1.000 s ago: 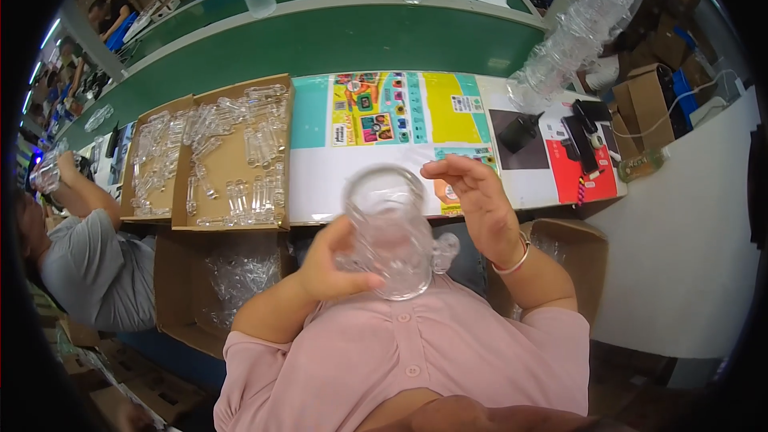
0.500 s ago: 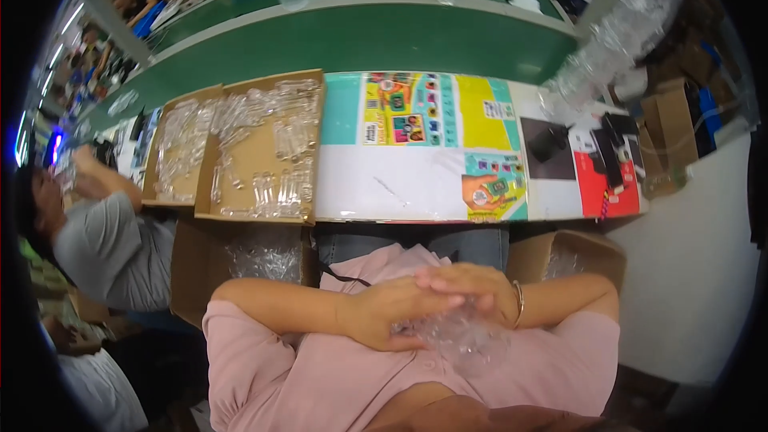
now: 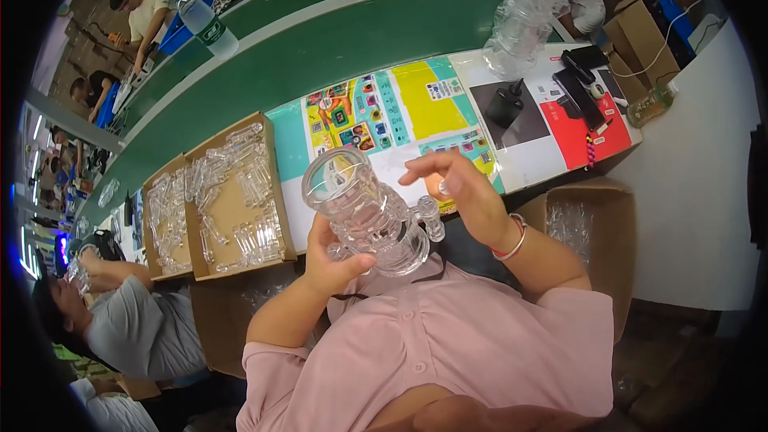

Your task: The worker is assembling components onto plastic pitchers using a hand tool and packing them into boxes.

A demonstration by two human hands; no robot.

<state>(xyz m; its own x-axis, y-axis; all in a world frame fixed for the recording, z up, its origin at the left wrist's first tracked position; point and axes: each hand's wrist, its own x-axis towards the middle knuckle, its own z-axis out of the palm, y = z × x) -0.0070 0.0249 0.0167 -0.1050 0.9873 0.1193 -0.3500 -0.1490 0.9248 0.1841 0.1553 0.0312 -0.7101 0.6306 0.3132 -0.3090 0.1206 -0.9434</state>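
Note:
My left hand (image 3: 330, 270) is closed round a clear, ribbed vessel (image 3: 372, 216), which is tilted with its wide round mouth at the upper left. Short clear side pieces stick out near its lower end; one knobbed side piece (image 3: 430, 220) points toward my right hand. My right hand (image 3: 474, 200) is raised just right of the vessel, apart from it, with fingers spread. A small shiny spot shows by its fingertips; I cannot make out what it is. Left of the vessel, two cardboard trays (image 3: 280, 228) hold many clear tube-shaped pieces (image 3: 254, 244).
Printed sheets (image 3: 436, 104) cover the table. A tall column of nested clear vessels (image 3: 520, 28) stands at the back right, near a black bottle-like item (image 3: 506, 102) and black cases (image 3: 578, 98). A cardboard box (image 3: 616, 232) sits beside my right arm. A co-worker (image 3: 148, 336) sits at left.
My hands were together over clear material at my chest. Now they are apart: the left holds the vessel up over the table's near edge, and the right has opened. The view has turned.

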